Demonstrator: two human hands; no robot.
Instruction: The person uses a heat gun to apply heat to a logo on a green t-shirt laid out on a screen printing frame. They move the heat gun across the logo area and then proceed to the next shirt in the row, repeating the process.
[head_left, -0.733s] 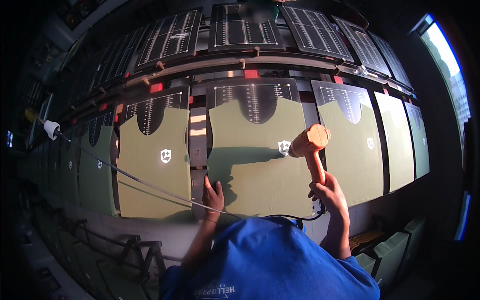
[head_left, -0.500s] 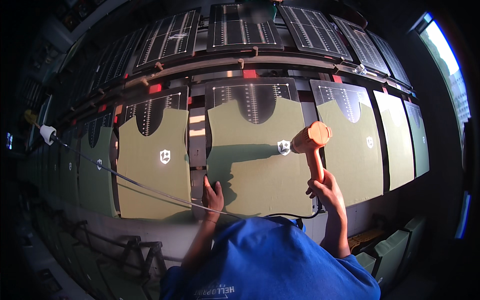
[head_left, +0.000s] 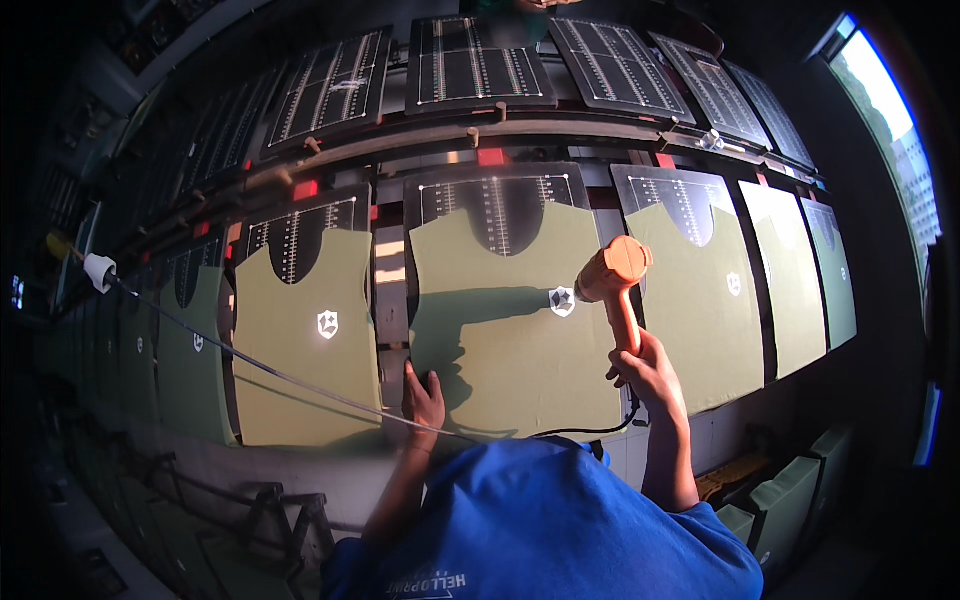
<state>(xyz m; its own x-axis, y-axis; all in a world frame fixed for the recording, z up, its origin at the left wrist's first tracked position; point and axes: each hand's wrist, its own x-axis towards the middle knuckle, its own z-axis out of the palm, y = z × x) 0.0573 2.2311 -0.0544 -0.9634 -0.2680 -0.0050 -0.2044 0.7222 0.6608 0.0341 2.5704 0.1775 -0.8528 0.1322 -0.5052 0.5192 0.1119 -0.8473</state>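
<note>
An orange heat gun point(head_left: 622, 290) is gripped by its handle in my right hand point(head_left: 648, 372). Its nozzle points left at a white shield-shaped print point(head_left: 562, 302) on an olive-green shirt panel point(head_left: 520, 375), close above the cloth. The panel lies flat over a dark board point(head_left: 440, 190) with white ruler marks. My left hand point(head_left: 424, 402) rests by that panel's lower left edge, fingers stretched and thumb apart, holding nothing. A dark shadow of the gun and hand falls across the panel's left half.
More green panels with the same print lie on boards to the left point(head_left: 300, 380) and right point(head_left: 690, 320). Behind a rail point(head_left: 400, 143) stands a row of marked boards point(head_left: 480, 70). A cable point(head_left: 270, 372) crosses from a white plug point(head_left: 99, 270). Green-covered boards point(head_left: 785, 505) hang lower right.
The view has shifted slightly, so the boards sit a little lower and further left. The heat gun stays beside the print, and both hands keep nearly the same pose.
</note>
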